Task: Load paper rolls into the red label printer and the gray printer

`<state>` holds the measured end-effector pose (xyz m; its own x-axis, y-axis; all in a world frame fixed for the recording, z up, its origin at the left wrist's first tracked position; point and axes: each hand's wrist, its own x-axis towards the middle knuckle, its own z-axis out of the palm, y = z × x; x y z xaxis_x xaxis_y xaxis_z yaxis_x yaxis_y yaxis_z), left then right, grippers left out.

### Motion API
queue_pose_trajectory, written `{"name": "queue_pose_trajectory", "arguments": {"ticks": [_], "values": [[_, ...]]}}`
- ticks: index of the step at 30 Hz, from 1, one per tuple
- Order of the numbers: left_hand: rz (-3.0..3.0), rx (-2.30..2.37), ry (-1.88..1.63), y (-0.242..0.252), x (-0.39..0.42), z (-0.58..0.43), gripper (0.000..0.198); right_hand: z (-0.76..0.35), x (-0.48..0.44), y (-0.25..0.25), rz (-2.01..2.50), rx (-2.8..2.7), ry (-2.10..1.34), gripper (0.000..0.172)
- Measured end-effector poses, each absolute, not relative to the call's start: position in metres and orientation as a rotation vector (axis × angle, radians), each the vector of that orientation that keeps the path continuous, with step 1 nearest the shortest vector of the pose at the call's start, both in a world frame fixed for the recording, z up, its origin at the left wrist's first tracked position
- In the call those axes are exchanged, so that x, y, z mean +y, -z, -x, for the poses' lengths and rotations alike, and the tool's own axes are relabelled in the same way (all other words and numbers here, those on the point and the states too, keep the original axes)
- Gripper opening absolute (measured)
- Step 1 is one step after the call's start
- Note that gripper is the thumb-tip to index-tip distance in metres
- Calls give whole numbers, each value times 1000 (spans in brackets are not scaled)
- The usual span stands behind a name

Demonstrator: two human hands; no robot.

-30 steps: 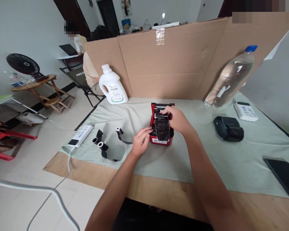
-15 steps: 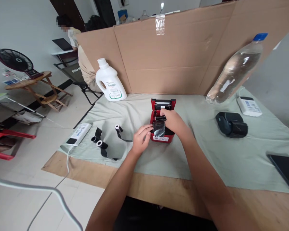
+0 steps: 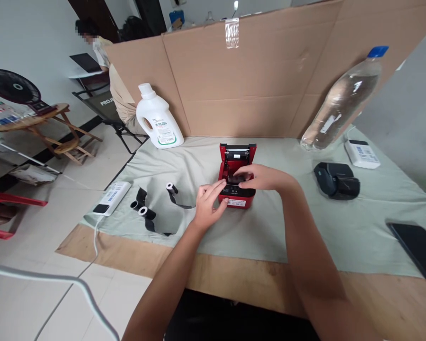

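A small red printer (image 3: pixel 238 152) stands with its lid up in the middle of the grey-green cloth (image 3: pixel 270 227). My right hand (image 3: pixel 264 176) reaches over its open bay, with the fingertips pinched on a black roll (image 3: pixel 234 179) that sits down inside. My left hand (image 3: pixel 208 201) grips the printer's front left corner with curled fingers. Left of the printer, two small white-cored rolls (image 3: pixel 144 211) and a third one (image 3: pixel 170 187) lie on the cloth, trailing black ribbon.
A white detergent jug (image 3: pixel 156 118) and a leaning clear water bottle (image 3: pixel 341 102) stand against the cardboard wall (image 3: pixel 241 90). A black printer (image 3: pixel 337 180), a white device (image 3: pixel 362 154) and a dark tablet (image 3: pixel 417 248) lie to the right, a power strip (image 3: pixel 111 199) to the left. A person sits far back left.
The black strip that hung over the printer's front has been drawn back into the bay. My right hand has dropped lower onto the roll, and my left hand stays at the corner.
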<state>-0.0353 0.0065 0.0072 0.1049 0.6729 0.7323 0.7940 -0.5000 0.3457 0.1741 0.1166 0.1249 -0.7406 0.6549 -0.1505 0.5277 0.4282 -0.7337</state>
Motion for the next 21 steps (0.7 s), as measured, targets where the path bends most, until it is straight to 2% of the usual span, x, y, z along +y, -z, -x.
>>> {"name": "queue_pose_trajectory", "arguments": {"ticks": [3, 5, 8, 11, 13, 20, 21], "values": [[2220, -1488, 1340, -9, 7, 32, 50, -192, 113, -140, 908, -2507, -1313, 33], [2255, -1452, 1322, -9, 7, 31, 41, -196, 113, -143, 914, -2431, -1287, 23], [2294, -1387, 1316, -8, 7, 29, 26, -189, 123, -134, 1091, -2075, -945, 20], [2276, -1349, 1362, -5, 5, 28, 23, -174, 144, -112, 1162, -1718, -597, 22], [2258, -1358, 1376, -3, 3, 28, 21, -166, 157, -99, 1131, -1643, -646, 25], [2248, -1263, 1364, -2, -7, 30, 19, -162, 151, -72, 1109, -1523, -1023, 17], [2252, -1241, 1361, -3, -8, 30, 21, -163, 145, -67, 1134, -1507, -1028, 21]]}}
